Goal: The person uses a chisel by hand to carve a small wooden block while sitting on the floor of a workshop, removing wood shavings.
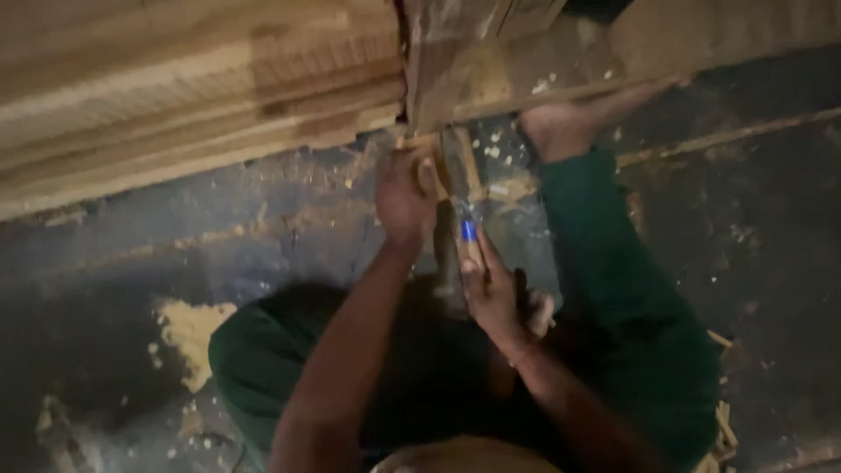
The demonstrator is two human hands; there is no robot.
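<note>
While the left hand [405,197] pinches a small wooden piece [429,153] against the moulded timber [201,96], its grip clenched, the right hand [498,293] grasps a blue-banded tool [469,232] just beside those fingers. Risk, judged: a slip sends the tool into the left fingers; the bare foot [561,127] bracing the plank [526,70] lies near too.
</note>
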